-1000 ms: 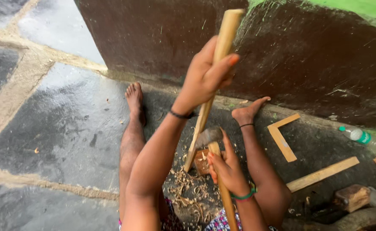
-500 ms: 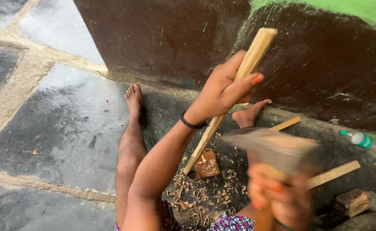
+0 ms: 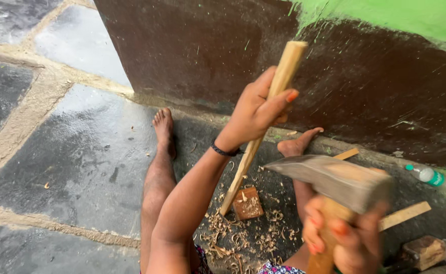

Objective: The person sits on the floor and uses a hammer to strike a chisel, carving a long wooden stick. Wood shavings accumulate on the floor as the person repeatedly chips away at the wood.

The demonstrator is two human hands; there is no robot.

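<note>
My left hand [image 3: 256, 114] sits just above the middle of the frame, its fingers [image 3: 283, 99] wrapped tight around one long wooden stick [image 3: 263, 132] that leans from the upper centre down to the lower centre, where its tip rests on a single small wooden block [image 3: 246, 203]. My right hand [image 3: 342, 236] is low at the right, blurred, fingers closed around the wooden handle of one hatchet [image 3: 329, 177] whose grey blade stands level across the lower right, above and to the right of the block, apart from the stick. Pale wood shavings [image 3: 233, 238] lie scattered on the stone floor [image 3: 81, 152] around the block. I count two bare feet, one [image 3: 163, 129] left of centre and one [image 3: 296, 144] right of centre, by the dark wall [image 3: 207, 56]. At the right edge lie one plastic bottle [image 3: 433, 178] and two flat wooden slats [image 3: 403, 215].
</note>
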